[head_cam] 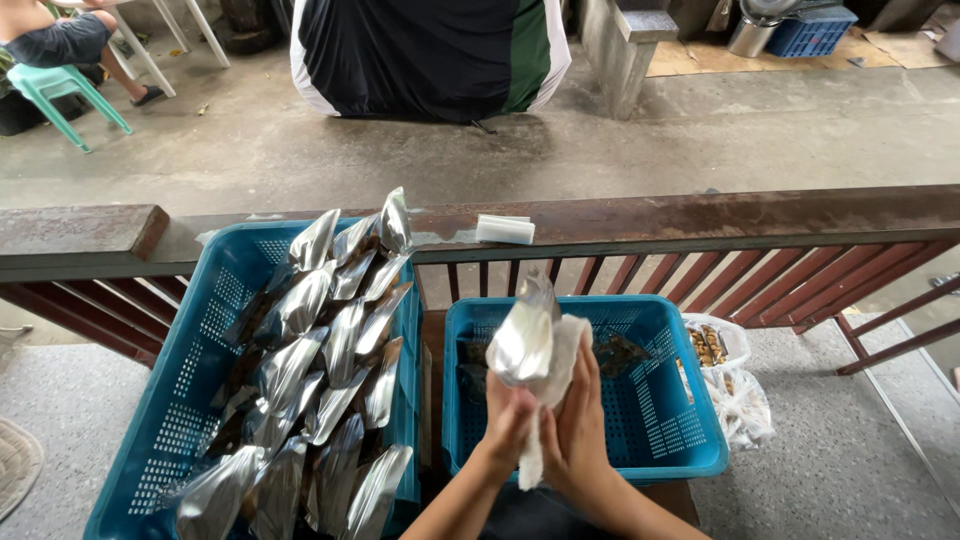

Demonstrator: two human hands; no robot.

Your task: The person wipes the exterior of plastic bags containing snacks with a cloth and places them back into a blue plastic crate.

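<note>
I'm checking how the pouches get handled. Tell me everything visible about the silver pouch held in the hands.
The silver pouch is a shiny, foil-like flat bag, creased and reflective, tapering to a point at its top. It stands roughly upright, tilted slightly right, above the smaller blue basket. The left hand grips its lower end, while the right hand presses a white cloth against its right side. Its lower edge is hidden.

Home porch, wooden railing (700,215), concrete yard (500,150), plastic baskets (690,440)
</note>
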